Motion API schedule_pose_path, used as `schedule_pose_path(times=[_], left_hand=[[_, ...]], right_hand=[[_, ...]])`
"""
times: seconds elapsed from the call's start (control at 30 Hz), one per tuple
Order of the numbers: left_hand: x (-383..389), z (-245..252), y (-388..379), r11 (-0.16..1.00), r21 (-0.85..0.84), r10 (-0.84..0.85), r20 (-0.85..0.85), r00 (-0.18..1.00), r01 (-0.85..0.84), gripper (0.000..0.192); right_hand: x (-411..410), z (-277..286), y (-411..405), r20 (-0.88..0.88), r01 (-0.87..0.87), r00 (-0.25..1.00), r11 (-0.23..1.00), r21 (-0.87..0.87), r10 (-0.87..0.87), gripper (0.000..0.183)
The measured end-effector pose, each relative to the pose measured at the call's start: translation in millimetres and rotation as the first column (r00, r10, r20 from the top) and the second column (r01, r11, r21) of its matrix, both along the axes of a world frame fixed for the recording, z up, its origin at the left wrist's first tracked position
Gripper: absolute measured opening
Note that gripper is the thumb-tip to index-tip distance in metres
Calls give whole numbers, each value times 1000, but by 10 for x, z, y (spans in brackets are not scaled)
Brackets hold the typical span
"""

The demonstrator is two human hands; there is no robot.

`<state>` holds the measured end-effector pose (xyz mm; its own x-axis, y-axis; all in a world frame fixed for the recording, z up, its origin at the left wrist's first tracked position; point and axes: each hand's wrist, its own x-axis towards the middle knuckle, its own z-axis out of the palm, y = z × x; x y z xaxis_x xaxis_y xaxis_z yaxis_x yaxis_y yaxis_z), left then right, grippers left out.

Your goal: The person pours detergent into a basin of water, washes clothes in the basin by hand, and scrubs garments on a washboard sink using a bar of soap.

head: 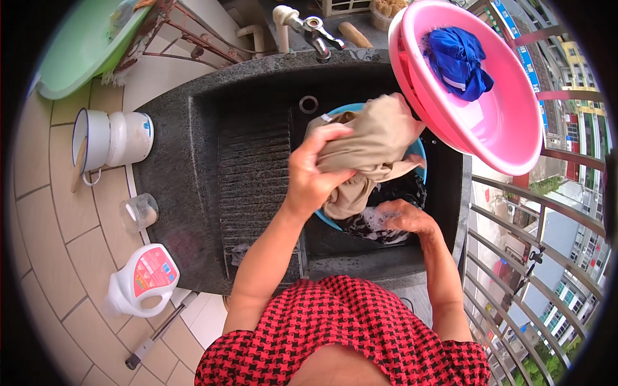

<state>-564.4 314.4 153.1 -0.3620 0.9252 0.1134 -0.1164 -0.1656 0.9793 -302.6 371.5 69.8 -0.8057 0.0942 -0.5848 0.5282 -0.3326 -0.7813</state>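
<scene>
My left hand (314, 176) grips a bunched beige garment (367, 140), thumb and fingers spread around its left side. The cloth is held over a blue basin (421, 150) standing in the dark stone sink (193, 193), and it covers much of the rim. Lower in the basin lies wet black cloth (400, 190) with white suds (374, 219) on it. My right hand (410, 218) reaches into these suds at the basin's near right side. Its fingertips are blurred and partly hidden, so their grip is unclear.
A ribbed washboard (256, 193) fills the sink's left part, below a tap (316, 36). Stacked pink basins (512, 116) with a blue garment (458, 62) overhang the right rim. At left stand an enamel pot (130, 139), a clear cup (140, 212) and a detergent bottle (145, 280). Metal railings (536, 231) border the right.
</scene>
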Motion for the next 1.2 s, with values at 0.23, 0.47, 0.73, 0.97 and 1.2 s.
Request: schedule_pose_path(times=[0.23, 0.47, 0.73, 0.97, 1.2], left_hand=[[49, -1222, -14, 906, -420, -345, -664, 664, 51, 67], [500, -2433, 666, 887, -420, -301, -841, 450, -191, 46], [284, -3037, 1226, 921, -372, -277, -831, 483, -112, 43], [427, -1967, 747, 772, -621, -357, -602, 715, -138, 37], [695, -858, 450, 856, -495, -220, -81, 972, 152, 30]], right_hand=[[-270, 65, 15, -35, 284, 884, 475, 833, -466, 46], [-763, -1459, 370, 288, -28, 776, 424, 905, -562, 74], [-829, -2094, 976, 427, -82, 825, 669, 739, -370, 74], [-628, -1618, 847, 145, 176, 883, 602, 779, -446, 48], [-582, -946, 434, -236, 705, 636, 678, -209, -735, 45]])
